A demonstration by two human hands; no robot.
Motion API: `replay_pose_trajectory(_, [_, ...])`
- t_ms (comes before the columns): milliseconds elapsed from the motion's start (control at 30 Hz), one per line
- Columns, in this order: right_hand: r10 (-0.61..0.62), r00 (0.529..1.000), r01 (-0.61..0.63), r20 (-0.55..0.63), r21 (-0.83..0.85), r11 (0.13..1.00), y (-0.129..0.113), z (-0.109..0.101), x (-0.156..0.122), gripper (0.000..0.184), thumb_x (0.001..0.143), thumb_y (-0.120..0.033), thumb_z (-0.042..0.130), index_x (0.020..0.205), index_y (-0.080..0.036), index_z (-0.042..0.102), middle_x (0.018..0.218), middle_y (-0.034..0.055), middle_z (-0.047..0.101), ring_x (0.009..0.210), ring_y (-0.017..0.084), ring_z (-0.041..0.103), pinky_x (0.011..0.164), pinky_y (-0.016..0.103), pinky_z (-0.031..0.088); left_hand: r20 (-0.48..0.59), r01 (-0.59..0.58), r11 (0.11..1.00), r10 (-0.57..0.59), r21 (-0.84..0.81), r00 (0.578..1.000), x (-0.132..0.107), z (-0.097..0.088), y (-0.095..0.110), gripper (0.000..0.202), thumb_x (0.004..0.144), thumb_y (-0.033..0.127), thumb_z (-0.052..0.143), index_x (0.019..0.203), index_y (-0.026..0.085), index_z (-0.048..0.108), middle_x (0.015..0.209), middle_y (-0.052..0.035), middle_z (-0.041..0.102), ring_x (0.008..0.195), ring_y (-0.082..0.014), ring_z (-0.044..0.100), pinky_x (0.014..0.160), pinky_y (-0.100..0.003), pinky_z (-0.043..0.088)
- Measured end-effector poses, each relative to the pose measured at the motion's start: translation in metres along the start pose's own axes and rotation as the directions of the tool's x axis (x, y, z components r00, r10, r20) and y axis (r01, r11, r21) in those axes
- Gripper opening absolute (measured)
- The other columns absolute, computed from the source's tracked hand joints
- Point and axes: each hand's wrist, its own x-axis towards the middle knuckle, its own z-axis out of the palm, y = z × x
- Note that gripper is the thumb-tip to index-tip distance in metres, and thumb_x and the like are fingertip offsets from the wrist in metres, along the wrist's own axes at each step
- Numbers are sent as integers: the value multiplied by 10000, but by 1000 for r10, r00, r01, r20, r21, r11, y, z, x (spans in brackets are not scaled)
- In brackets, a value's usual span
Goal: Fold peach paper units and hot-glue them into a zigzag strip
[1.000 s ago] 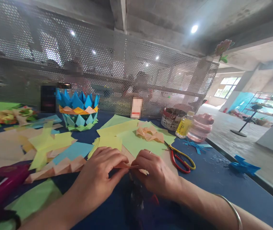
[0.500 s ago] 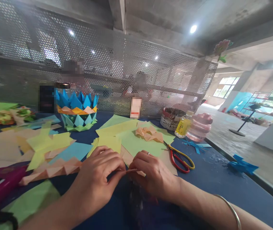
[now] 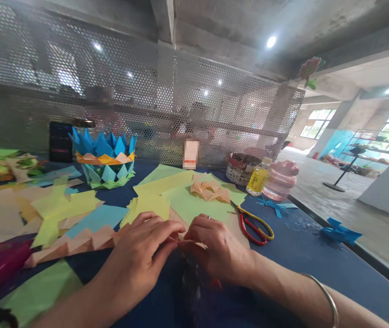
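Note:
My left hand (image 3: 146, 255) and my right hand (image 3: 217, 248) meet over the dark blue table, both closed on a small piece of orange paper (image 3: 194, 243) pinched between their fingertips. Most of that paper is hidden by the fingers. A pleated strip of orange paper (image 3: 78, 243) lies to the left, its right end behind my left hand. Beyond the hands, a folded orange paper piece (image 3: 210, 190) rests on green sheets (image 3: 194, 208). Scissors (image 3: 256, 225) with red and yellow handles lie right of my right hand.
A crown-like blue, orange and green paper piece (image 3: 105, 159) stands at back left. Loose coloured sheets (image 3: 58, 205) and a magenta tool (image 3: 3, 266) lie left. At right are a basket (image 3: 237, 171), a yellow-labelled bottle (image 3: 258, 180), a pink bottle (image 3: 279, 181) and blue folded paper (image 3: 341, 231).
The view has shifted slightly, so the table items sit a little further left. My left fingers have moved slightly over the orange paper; both hands still pinch it.

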Motion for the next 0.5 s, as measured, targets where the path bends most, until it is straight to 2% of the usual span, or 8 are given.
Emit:
replay_pose_trajectory(133, [5, 1000, -6, 19, 38, 999, -2, 1, 0, 150, 901, -166, 578, 758, -162, 622, 717, 33, 591, 689, 158, 550, 618, 246, 425, 2, 28, 999, -28, -37, 1000, 3, -2, 6, 199, 919, 88, 487, 996, 272, 494, 819, 56, 596, 778, -150, 580, 831, -319, 366])
replay_pose_trajectory(333, [160, 983, -168, 92, 87, 982, -3, -4, 3, 16, 863, -159, 653, 855, -147, 648, 784, 20, 597, 720, 140, 566, 646, 233, 427, 23, 79, 997, -80, 20, 997, 2, 1, -2, 235, 932, 131, 507, 1096, 295, 471, 916, 31, 634, 855, -180, 594, 795, -312, 409])
replay_pose_trajectory(500, [253, 959, -265, 128, 89, 960, -2, -9, 7, 133, 812, -210, 726, 900, -149, 648, 811, 8, 626, 735, 139, 575, 671, 241, 431, 11, 112, 993, -112, 46, 994, -2, 6, -9, 266, 928, 150, 515, 1130, 314, 464, 995, 25, 652, 927, -194, 595, 791, -296, 452])
